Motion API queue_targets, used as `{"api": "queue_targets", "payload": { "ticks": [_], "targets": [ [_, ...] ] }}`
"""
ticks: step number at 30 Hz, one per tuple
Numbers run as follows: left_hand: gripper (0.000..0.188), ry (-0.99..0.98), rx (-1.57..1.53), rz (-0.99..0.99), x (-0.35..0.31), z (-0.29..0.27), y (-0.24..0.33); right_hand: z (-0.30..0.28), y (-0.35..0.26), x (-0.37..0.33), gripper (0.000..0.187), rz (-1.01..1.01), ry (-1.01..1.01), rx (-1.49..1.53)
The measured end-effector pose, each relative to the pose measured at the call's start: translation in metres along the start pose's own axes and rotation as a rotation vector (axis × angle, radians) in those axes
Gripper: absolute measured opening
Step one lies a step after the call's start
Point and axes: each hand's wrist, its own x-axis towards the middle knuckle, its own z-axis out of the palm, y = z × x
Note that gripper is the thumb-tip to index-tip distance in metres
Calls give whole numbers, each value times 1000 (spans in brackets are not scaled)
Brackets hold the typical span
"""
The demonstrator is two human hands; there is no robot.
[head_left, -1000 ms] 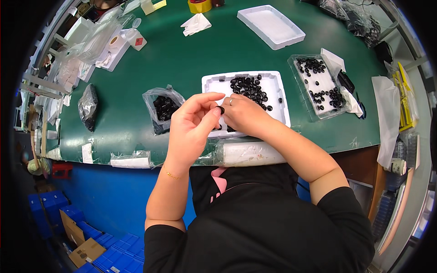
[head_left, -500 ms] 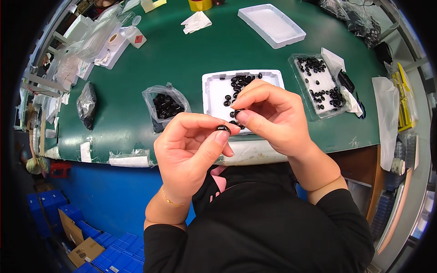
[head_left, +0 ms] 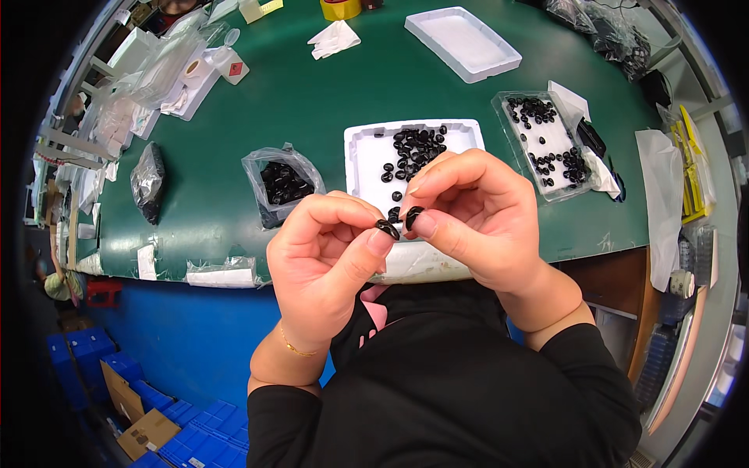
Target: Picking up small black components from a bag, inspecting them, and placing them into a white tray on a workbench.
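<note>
Between its thumb and index finger my left hand (head_left: 320, 253) pinches a small glossy black oval piece (head_left: 387, 228). Close to it, my right hand (head_left: 484, 222) grips a second shiny black piece (head_left: 413, 218) the same way. The two pieces face each other with a narrow gap between them, over the near edge of the table. Just beyond my hands lies a white foam tray (head_left: 360, 168) with many loose black pieces (head_left: 417, 148) in it; my right hand hides part of it. Left of the tray, an open clear bag (head_left: 283, 183) holds more black pieces.
To the right, a clear plastic tray (head_left: 544, 148) carries more black pieces. An empty-looking white tray (head_left: 463, 44) and a white glove (head_left: 334, 39) lie farther back. A closed bag of dark contents (head_left: 148, 183) and a white bottle (head_left: 228, 64) are at left on the green table (head_left: 312, 93).
My right hand has come down toward me from over the tray, bringing its black piece beside the one in my left hand. My left hand has barely moved.
</note>
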Motion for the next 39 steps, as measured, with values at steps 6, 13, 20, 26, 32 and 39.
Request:
{"api": "queue_targets", "payload": {
  "ticks": [6, 13, 20, 26, 32, 39],
  "targets": [
    [12, -80, -336, -191, 2, -1, -1, 2, 6, 3, 18, 227, -18, 542],
    [13, -133, -568, -295, 3, -1, -5, 2, 6, 2, 18, 325, -15, 722],
    [12, -127, -582, -292, 5, 3, -5, -1, 6, 3, 16, 384, -6, 738],
    [10, -89, -541, -275, 5, -1, -7, -2, 11, 6, 13, 379, -18, 732],
    [8, -4, 16, 72, 14, -23, -4, 9, 32, 23, 12, 269, -17, 449],
    [12, 415, 1245, 277, 22, -79, 9, 41, 94, 60, 12, 41, -88, -195]
  ]
}}
